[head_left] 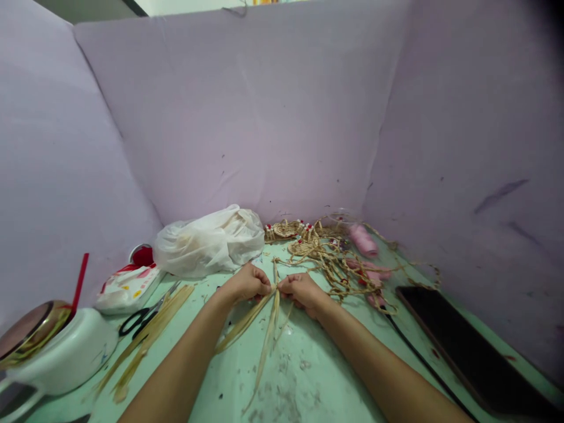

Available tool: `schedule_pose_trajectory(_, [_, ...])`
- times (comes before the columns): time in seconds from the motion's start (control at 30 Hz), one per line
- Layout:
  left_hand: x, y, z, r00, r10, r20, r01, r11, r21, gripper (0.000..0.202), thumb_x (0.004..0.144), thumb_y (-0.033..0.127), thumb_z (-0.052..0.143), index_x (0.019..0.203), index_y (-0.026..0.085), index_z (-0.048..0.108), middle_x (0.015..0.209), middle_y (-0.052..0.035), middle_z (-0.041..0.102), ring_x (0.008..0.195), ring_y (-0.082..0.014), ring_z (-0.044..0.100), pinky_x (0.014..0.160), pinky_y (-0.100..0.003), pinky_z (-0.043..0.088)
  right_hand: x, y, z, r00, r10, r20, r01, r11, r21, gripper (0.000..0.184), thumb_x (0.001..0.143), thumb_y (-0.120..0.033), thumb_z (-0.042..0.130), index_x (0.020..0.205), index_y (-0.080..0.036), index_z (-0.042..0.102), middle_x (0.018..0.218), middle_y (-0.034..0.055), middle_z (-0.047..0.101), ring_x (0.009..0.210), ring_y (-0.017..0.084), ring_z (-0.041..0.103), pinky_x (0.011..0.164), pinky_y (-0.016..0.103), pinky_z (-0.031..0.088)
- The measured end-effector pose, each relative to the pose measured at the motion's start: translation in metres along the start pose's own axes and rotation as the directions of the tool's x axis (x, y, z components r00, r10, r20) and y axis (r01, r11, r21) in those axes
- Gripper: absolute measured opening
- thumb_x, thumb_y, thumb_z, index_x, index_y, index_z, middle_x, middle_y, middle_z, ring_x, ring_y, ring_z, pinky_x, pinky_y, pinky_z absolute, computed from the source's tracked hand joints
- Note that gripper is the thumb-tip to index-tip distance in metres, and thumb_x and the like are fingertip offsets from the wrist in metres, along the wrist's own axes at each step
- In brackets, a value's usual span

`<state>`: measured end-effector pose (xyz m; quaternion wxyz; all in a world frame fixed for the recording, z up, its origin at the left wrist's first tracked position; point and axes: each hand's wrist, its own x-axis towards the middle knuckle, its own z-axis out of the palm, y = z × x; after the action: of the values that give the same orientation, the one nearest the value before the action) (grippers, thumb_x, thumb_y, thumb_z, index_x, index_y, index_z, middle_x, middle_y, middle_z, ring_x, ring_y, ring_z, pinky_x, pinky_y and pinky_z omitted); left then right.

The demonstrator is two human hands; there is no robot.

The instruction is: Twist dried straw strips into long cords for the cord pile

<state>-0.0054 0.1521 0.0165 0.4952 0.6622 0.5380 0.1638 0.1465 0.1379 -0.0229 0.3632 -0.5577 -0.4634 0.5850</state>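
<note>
My left hand (252, 282) and my right hand (303, 290) meet above the middle of the green table. Both pinch dried straw-coloured fibre strips (268, 335) at one crossing point. Loose strip ends fan out below toward me, and a short twisted piece of cord (275, 268) runs away from the fingers. Past my right hand lies a tangle of braided straw cord (339, 267). More flat fibre strips (152, 335) rest left of my left forearm, beside black-handled scissors (140, 321). My fingertips partly hide the crossing of the strips.
A white plastic bag (211, 242), a tissue pack (131, 288) and a white pot-like container (73, 352) with a bowl on it stand left. At right are a pink thread spool (363, 241), a black cable (418, 358) and a dark phone-like slab (471, 352). Pale walls (273, 117) enclose the table.
</note>
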Motion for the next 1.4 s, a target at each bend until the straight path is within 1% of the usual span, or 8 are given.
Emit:
schedule_pose_trajectory(0.2, [0.011,-0.007,0.008,0.993,-0.025,-0.112,0.023,1.0,-0.02,0.014,0.054,0.025,0.06,0.057,0.011,0.059,0.039,0.0044,0.044,0.036,-0.0051,0.035,0.039,-0.019,0.025,0.0,-0.001,-0.001,1.0,-0.002,0.002,0.002,1.0,0.021,0.008,0.063,-0.014,0.053,0.055,-0.014,0.052,0.039,-0.0051,0.045,0.03,0.003,0.023,0.033,0.02,0.013])
schedule_pose_trajectory(0.37, [0.012,-0.013,0.005,0.997,-0.073,-0.005,0.073,0.997,0.034,0.026,0.059,0.036,0.057,0.061,0.01,0.062,0.032,0.0039,0.04,0.029,-0.0053,0.027,0.034,-0.02,0.017,0.002,0.0,-0.001,1.0,-0.004,0.002,0.004,0.999,0.035,0.008,0.063,-0.013,0.053,0.055,-0.014,0.052,0.039,-0.0054,0.045,0.03,0.004,0.023,0.033,0.02,0.013])
schedule_pose_trajectory(0.53, [0.013,-0.014,0.009,0.992,-0.123,0.014,0.123,0.992,-0.036,0.023,0.059,0.033,0.055,0.06,0.011,0.061,0.033,0.0029,0.042,0.028,-0.0052,0.028,0.032,-0.019,0.016,0.002,0.002,-0.001,1.0,-0.022,0.009,0.022,0.999,0.03,0.008,0.063,-0.013,0.053,0.055,-0.014,0.052,0.039,-0.0054,0.046,0.031,0.004,0.025,0.034,0.02,0.014])
schedule_pose_trajectory(0.7, [0.014,-0.005,0.022,0.981,-0.148,-0.125,0.126,0.978,-0.168,0.01,0.053,0.02,0.052,0.047,0.012,0.053,0.032,0.0037,0.037,0.028,-0.0043,0.027,0.033,-0.019,0.012,0.003,0.002,0.0,1.0,-0.003,-0.022,0.003,1.0,0.014,0.007,0.062,-0.013,0.054,0.055,-0.014,0.051,0.041,-0.0049,0.049,0.032,0.004,0.026,0.034,0.019,0.016])
schedule_pose_trajectory(0.8, [0.018,-0.007,0.025,0.967,-0.245,-0.064,0.222,0.94,-0.258,0.012,0.054,0.021,0.051,0.046,0.012,0.05,0.032,0.004,0.036,0.028,-0.0035,0.024,0.033,-0.019,0.01,0.003,0.001,0.001,0.999,0.01,-0.034,-0.009,1.0,0.013,0.007,0.062,-0.012,0.053,0.056,-0.014,0.051,0.042,-0.0044,0.05,0.031,0.004,0.027,0.034,0.019,0.016])
schedule_pose_trajectory(0.9, [0.02,-0.009,0.025,0.97,-0.244,-0.018,0.234,0.947,-0.219,0.017,0.056,0.027,0.054,0.047,0.013,0.051,0.031,0.0032,0.037,0.027,-0.0041,0.025,0.032,-0.02,0.011,0.003,0.001,0.0,0.999,0.024,-0.037,-0.023,1.0,0.02,0.006,0.062,-0.011,0.052,0.057,-0.015,0.051,0.038,-0.006,0.044,0.03,0.004,0.025,0.033,0.019,0.015])
schedule_pose_trajectory(1.13, [0.014,-0.002,0.025,0.969,-0.169,-0.183,0.157,0.985,-0.077,0.031,0.051,0.036,0.069,0.047,0.014,0.047,0.032,0.0052,0.038,0.027,-0.004,0.028,0.032,-0.019,0.016,0.0,-0.002,-0.005,0.997,0.047,0.062,-0.051,0.996,0.068,0.008,0.061,-0.009,0.05,0.055,-0.013,0.05,0.033,-0.007,0.036,0.029,0.003,0.024,0.033,0.016,0.013])
schedule_pose_trajectory(1.4, [0.015,0.0,0.031,0.982,-0.189,0.009,0.182,0.934,-0.308,0.021,0.058,0.029,0.066,0.058,0.013,0.051,0.044,0.0016,0.052,0.031,-0.0036,0.036,0.031,-0.016,0.018,-0.003,-0.008,-0.009,0.986,0.08,0.147,-0.102,0.984,0.149,0.01,0.058,-0.006,0.046,0.053,-0.014,0.046,0.033,-0.0066,0.037,0.029,0.002,0.023,0.032,0.014,0.012])
